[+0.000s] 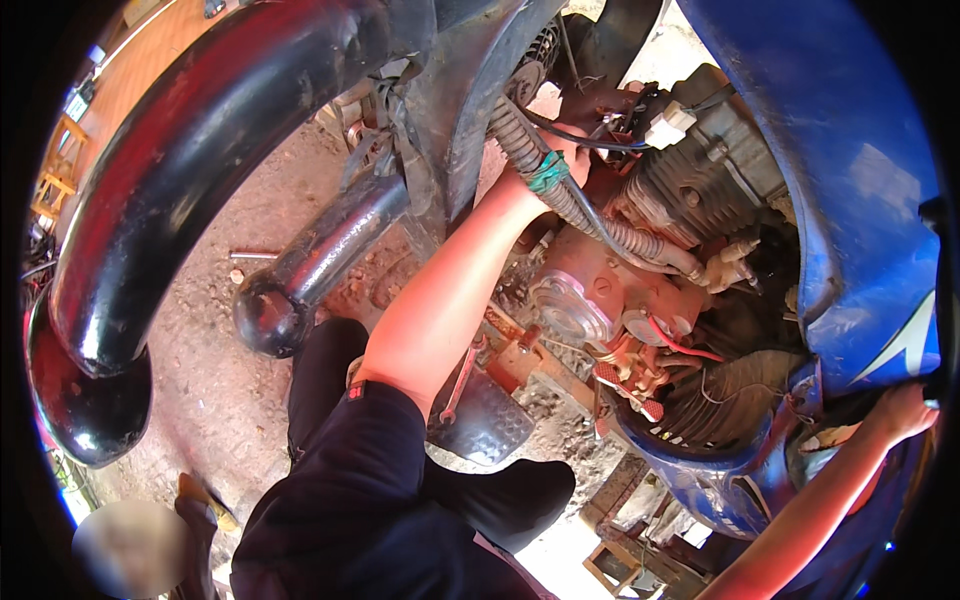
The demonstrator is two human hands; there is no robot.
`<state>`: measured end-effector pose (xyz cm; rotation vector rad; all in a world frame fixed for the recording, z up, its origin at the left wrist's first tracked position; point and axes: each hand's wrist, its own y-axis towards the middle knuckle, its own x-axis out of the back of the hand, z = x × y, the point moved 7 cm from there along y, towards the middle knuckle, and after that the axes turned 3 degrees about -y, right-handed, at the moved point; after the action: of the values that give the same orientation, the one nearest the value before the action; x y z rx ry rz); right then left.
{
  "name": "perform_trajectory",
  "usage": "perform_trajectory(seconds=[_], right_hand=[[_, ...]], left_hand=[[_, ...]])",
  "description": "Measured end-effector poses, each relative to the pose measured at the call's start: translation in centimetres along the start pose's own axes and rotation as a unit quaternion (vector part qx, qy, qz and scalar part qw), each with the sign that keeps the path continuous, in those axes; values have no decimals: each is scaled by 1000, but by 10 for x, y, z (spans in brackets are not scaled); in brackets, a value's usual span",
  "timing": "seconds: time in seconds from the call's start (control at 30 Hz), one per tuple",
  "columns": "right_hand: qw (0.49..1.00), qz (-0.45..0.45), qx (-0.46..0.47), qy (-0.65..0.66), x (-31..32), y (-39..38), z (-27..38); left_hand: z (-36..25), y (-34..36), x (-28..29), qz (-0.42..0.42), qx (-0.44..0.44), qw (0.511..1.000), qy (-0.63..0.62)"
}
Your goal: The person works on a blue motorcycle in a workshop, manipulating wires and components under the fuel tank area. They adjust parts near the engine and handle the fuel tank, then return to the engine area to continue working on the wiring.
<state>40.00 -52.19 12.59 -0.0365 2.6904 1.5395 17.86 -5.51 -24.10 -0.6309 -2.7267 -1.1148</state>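
My left arm reaches up into the open body of a dusty motor vehicle. My left hand (568, 152) is behind a ribbed hose (520, 140) with a green strip (549, 172) tied round it; its fingers are mostly hidden among dark parts beside the finned engine (690, 170). A white connector (670, 126) and black cables lie just right of that hand. Far to the right, my right hand (903, 412) is closed at the lower edge of the blue body panel (860, 190); what it grips is unclear. A red wire (685, 343) crosses the lower engine.
A thick black curved guard (190, 180) fills the left, with a black tube (330, 250) beside it. Below my left forearm, a wrench (462, 385) lies by a black pedal-like plate (485, 425). A metal rod (255, 254) rests on the dirt. Another person's foot (207, 500) shows lower left.
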Motion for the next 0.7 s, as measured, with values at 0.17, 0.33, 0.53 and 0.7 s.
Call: perform_trajectory(seconds=[0.17, 0.33, 0.53, 0.7], right_hand=[[1000, -2, 5, -10, -3, -3, -7], [1000, -5, 6, -14, -12, -6, -4], [1000, -5, 9, -25, -16, -8, -3], [998, 2, 27, -52, -19, -10, -8]], left_hand=[[-10, 21, -1, 115, 57, 991, -29], [-15, 29, 3, 187, 61, 976, 93], [-9, 9, -4, 148, 45, 988, 25], [-19, 18, -2, 206, 37, 976, 50]])
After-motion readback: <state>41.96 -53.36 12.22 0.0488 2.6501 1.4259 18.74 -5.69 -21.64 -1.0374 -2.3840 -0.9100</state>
